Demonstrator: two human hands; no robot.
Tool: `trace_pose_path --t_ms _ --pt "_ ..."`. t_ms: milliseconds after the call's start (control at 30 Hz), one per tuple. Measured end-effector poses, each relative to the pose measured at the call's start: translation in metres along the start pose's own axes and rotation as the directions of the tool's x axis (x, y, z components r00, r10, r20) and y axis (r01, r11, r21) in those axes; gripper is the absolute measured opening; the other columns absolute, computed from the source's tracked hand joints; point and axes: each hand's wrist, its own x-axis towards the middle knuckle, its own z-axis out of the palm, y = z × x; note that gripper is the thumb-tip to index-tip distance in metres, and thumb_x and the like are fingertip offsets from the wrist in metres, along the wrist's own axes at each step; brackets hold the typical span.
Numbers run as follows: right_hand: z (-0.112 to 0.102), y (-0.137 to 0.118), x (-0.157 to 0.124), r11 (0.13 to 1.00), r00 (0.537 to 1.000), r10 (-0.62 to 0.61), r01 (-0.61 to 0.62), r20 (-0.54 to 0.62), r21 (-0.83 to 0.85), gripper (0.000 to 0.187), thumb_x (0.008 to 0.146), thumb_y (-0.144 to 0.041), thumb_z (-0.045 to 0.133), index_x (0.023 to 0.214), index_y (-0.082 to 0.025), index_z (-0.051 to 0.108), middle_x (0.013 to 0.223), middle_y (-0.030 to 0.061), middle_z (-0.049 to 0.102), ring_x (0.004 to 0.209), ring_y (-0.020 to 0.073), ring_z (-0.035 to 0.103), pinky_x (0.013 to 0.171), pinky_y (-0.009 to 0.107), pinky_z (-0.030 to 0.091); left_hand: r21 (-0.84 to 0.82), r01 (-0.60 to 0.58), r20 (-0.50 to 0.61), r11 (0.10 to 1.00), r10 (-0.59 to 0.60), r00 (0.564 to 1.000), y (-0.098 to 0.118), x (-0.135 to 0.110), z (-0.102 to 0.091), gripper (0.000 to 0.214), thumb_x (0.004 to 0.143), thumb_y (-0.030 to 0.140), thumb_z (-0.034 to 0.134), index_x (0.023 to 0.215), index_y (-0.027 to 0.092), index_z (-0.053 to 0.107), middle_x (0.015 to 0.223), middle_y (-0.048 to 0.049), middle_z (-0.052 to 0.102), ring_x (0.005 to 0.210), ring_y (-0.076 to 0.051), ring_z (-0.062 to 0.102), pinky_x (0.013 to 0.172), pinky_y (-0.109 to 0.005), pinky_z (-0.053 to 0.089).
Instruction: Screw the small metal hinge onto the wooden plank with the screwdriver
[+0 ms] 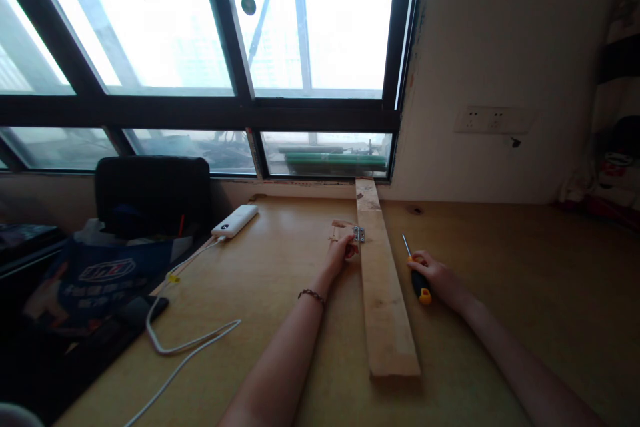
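A long wooden board point(385, 293) lies lengthwise on the table, its far end by the window sill. A small metal hinge point(359, 234) sits at the board's left edge. My left hand point(344, 250) is closed beside it, fingertips at the hinge; a small piece of wood point(342, 223) shows just behind these fingers. Whether the fingers grip the hinge or the wood piece is hard to make out. On the other side of the board, my right hand point(434, 272) is wrapped round a black and yellow screwdriver point(420, 283), its shaft pointing away from me.
The wooden table point(280, 280) reaches to the wall and window. A white power bank point(235, 221) with a white cable point(195, 343) lies at the left. Beyond the left edge stand a black chair point(153, 190) and a blue bag point(107, 273). A wall socket point(495, 120) is at the right.
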Motion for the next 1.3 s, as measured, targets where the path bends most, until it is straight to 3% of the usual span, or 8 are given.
trace_pose_path --t_ms 533,600,700,800,900,1000,1100,1300 --pt "0.002 0.006 -0.002 0.996 1.000 0.001 0.001 -0.029 0.085 0.044 0.077 -0.005 0.039 0.111 -0.026 0.057 0.121 0.0087 0.053 0.099 0.0201 0.059 0.081 0.033 0.050 0.019 0.047 -0.003 0.999 -0.047 0.999 -0.001 0.002 0.000 0.029 0.069 0.039 0.051 0.054 0.014 0.050 0.044 -0.0009 0.050 0.035 -0.006 0.038 0.038 -0.021 0.019" --pt "0.000 0.005 -0.003 0.996 0.997 0.006 0.001 -0.074 0.090 0.042 0.076 -0.006 0.040 0.108 -0.025 0.058 0.118 0.0086 0.055 0.100 0.0212 0.058 0.083 0.035 0.049 0.022 0.052 -0.005 0.998 -0.052 0.999 0.000 0.001 0.000 0.030 0.069 0.039 0.051 0.053 0.014 0.050 0.043 -0.0011 0.049 0.036 -0.006 0.038 0.039 -0.021 0.019" --pt "-0.008 -0.006 0.001 0.988 0.968 0.059 -0.023 -0.244 0.150 0.037 0.075 -0.007 0.039 0.099 -0.023 0.062 0.109 0.0088 0.059 0.104 0.0228 0.055 0.091 0.040 0.043 0.019 0.066 -0.012 0.998 -0.065 0.998 0.001 0.001 0.001 0.030 0.069 0.039 0.051 0.053 0.013 0.051 0.044 -0.0016 0.050 0.036 -0.006 0.038 0.039 -0.021 0.019" --pt "-0.015 -0.030 0.017 0.932 0.897 0.234 -0.097 -0.375 0.350 0.030 0.078 -0.011 0.039 0.093 -0.021 0.063 0.100 0.0080 0.062 0.097 0.0208 0.057 0.089 0.039 0.044 0.012 0.061 -0.009 0.998 -0.061 0.998 0.001 0.001 0.001 0.029 0.068 0.038 0.052 0.054 0.013 0.051 0.044 -0.0019 0.051 0.036 -0.006 0.037 0.038 -0.022 0.019" --pt "-0.010 -0.059 0.052 0.839 0.911 0.316 -0.138 -0.264 0.527 0.021 0.076 -0.022 0.051 0.093 -0.020 0.064 0.098 0.0062 0.065 0.092 0.0202 0.059 0.082 0.036 0.046 0.011 0.035 0.007 0.999 -0.035 0.999 0.000 0.001 0.001 0.028 0.069 0.038 0.051 0.054 0.014 0.051 0.044 -0.0016 0.051 0.034 -0.006 0.036 0.038 -0.022 0.018" --pt "0.008 -0.079 0.093 0.851 0.943 0.249 -0.103 -0.222 0.516 0.020 0.065 -0.026 0.065 0.084 -0.020 0.069 0.099 0.0059 0.066 0.101 0.0226 0.054 0.091 0.039 0.038 0.014 0.014 0.032 1.000 -0.014 0.999 0.000 0.002 0.000 0.027 0.070 0.038 0.050 0.059 0.013 0.054 0.044 -0.0008 0.051 0.034 -0.006 0.035 0.038 -0.021 0.017" --pt "0.030 -0.087 0.126 0.836 0.925 0.345 -0.227 -0.158 0.500 0.024 0.058 -0.030 0.071 0.079 -0.019 0.070 0.092 0.0063 0.066 0.096 0.0235 0.054 0.086 0.037 0.039 0.017 0.008 0.051 1.000 -0.009 0.999 0.000 0.002 -0.001 0.029 0.070 0.039 0.050 0.062 0.012 0.057 0.045 -0.0010 0.050 0.035 -0.006 0.036 0.037 -0.021 0.017" --pt "0.049 -0.089 0.142 0.805 0.863 0.485 -0.378 -0.141 0.457 0.014 0.059 -0.032 0.069 0.065 -0.019 0.072 0.089 0.0066 0.065 0.098 0.0251 0.050 0.084 0.033 0.038 0.036 0.005 0.068 0.999 -0.007 0.998 -0.001 0.002 -0.004 0.032 0.071 0.040 0.049 0.058 0.012 0.057 0.043 -0.0018 0.049 0.034 -0.005 0.034 0.037 -0.021 0.016"
